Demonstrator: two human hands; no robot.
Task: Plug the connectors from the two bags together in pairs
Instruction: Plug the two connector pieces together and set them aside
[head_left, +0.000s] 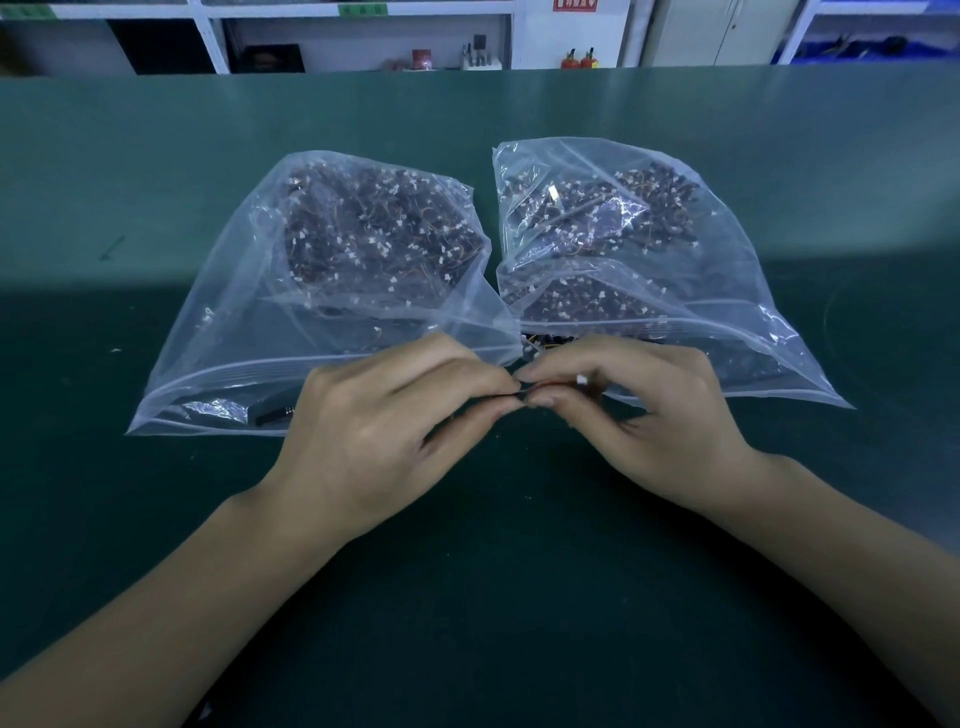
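Two connector halves meet at your fingertips, just in front of the bag mouths.

Your left hand (384, 415) and right hand (639, 410) come together at the centre of the view, each pinching one small wired connector (522, 396) between thumb and forefinger; the pair lies on a 9-to-3 line, tip to tip, so the coming push looks to be straight inward along that axis. Neither hand is nearer; they share the joint evenly. A white plug end (582, 380) shows between your right fingers. You cannot tell whether the halves are seated yet. Two clear bags lie at 12 o'clock from your hands: the left bag (332, 260) at 11, the right bag (649, 249) at 1, each holding too many connectors to count, on the green mat (156, 156).
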